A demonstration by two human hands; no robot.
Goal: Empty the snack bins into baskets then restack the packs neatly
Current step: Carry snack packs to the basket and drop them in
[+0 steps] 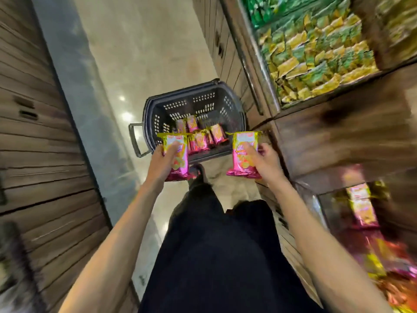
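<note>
Black trousers [214,256] are closest, standing on a shiny pale floor [146,53] in a thin aisle. Brown wood slats [33,154] are on the left and wooden snack bins on the right: a near bin [361,206] with blurry pink packs and a far bin [316,55] full of green and yellow packs. The left hand [163,162] curls its fingers round a pink and gold pack [179,161] and the right hand [262,160] grips a second pack [242,159] the same way, both held above the near edge of a dark basket [203,102] with holes, which sits on the floor with more pink packs [200,138] lying loose inside.
</note>
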